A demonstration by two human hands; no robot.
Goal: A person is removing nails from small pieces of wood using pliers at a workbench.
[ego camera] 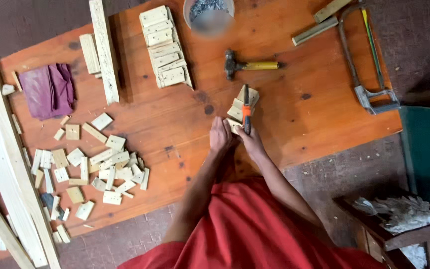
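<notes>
At the far left we see long pale planks point(6, 164) lying off the edge of the orange wooden table point(294, 124). Beside them a purple cloth point(48, 89) rests on the table, and nearer to us a loose scatter of small wood offcuts point(95, 167) spreads out. Farther back a long strip of wood point(104, 50) lies next to a neat row of stacked blocks point(166, 47), with a white bucket point(208, 15) at the far edge.

Near the middle, our left hand point(220, 135) lies fingers together on the table, touching the near edge of a small pile of wood pieces point(242, 104). Our right hand point(249, 139) is closed around the handle of an orange-and-black tool point(246, 109), which lies over that pile. Just beyond the pile sits a yellow-handled hammer point(247, 65). At the far right a hacksaw point(369, 60) lies on the table, near two wood strips point(322, 20).
</notes>
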